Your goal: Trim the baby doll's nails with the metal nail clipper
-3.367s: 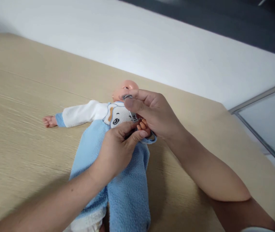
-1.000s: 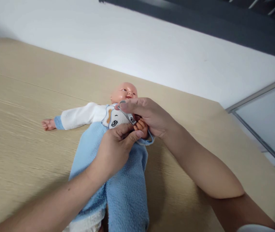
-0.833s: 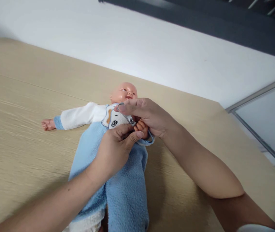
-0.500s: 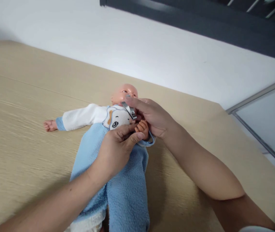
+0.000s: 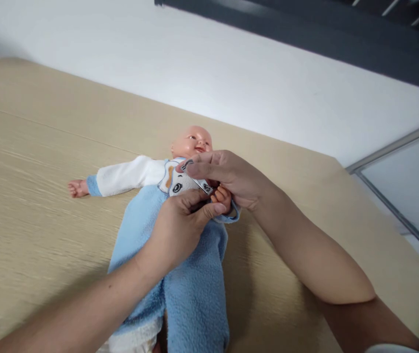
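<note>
A baby doll (image 5: 139, 230) in a blue and white fleece outfit lies on its back on the wooden table. My left hand (image 5: 180, 223) pinches the doll's hand (image 5: 223, 196) between thumb and fingers, the small curled fingers facing up. In my right hand (image 5: 227, 171) is a silver nail clipper (image 5: 201, 183), gripped between thumb and fingers. The clipper's jaw end is close to the doll's fingers; whether it touches them I cannot tell. The doll's other arm (image 5: 121, 177) stretches out to the left.
The light wooden table (image 5: 40, 235) extends around the doll, with a seam across its left part. A white wall (image 5: 231, 78) with a dark frame (image 5: 305, 44) stands behind. A metal-edged panel (image 5: 408, 181) is at the right.
My right hand has pressed the clipper's lever down and lowered its tail end, away from the doll's face. The left hand keeps its hold on the doll's hand.
</note>
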`<state>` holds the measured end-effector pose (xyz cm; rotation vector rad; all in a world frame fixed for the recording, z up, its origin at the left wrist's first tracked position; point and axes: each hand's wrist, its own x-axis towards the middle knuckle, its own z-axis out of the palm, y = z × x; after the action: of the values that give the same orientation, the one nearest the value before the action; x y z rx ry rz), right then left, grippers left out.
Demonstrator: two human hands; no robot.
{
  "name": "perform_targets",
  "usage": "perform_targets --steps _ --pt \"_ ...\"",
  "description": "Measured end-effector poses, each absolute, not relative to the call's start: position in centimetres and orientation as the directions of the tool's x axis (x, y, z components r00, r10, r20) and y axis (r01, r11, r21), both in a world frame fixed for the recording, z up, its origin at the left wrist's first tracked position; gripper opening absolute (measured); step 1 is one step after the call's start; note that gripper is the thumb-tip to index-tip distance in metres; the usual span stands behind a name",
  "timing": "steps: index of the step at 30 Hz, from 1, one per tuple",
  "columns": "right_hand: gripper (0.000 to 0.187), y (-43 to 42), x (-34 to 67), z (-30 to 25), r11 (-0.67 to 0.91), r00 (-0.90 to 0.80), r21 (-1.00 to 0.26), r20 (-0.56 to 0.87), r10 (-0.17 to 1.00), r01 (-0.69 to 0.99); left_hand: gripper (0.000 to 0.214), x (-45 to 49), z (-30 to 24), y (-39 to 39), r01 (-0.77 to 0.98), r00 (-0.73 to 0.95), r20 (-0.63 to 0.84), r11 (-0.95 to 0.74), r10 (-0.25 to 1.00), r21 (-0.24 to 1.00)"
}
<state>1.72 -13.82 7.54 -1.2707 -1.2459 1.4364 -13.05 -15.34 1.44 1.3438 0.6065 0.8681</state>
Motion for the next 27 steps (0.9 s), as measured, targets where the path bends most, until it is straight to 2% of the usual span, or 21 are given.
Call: perform_targets --steps 3,5,27 --pt "0.032 -13.70 1.99 7.40 -0.206 -0.267 -0.978 -0.199 0.943 -0.001 0.018 -13.02 1.37 -15.34 -0.172 0.561 0.087 0.013 0.823 0.985" --pt "0.031 -13.67 2.09 7.37 -0.211 -0.290 -0.978 -0.201 0.936 -0.003 0.018 -13.00 1.34 -15.33 -0.167 0.559 0.077 0.022 0.825 0.986" --pt "0.037 -13.54 2.00 7.33 -0.185 -0.271 -0.983 -0.179 0.946 0.003 0.020 -13.02 1.14 -15.40 -0.185 0.568 0.072 0.042 0.820 0.982"
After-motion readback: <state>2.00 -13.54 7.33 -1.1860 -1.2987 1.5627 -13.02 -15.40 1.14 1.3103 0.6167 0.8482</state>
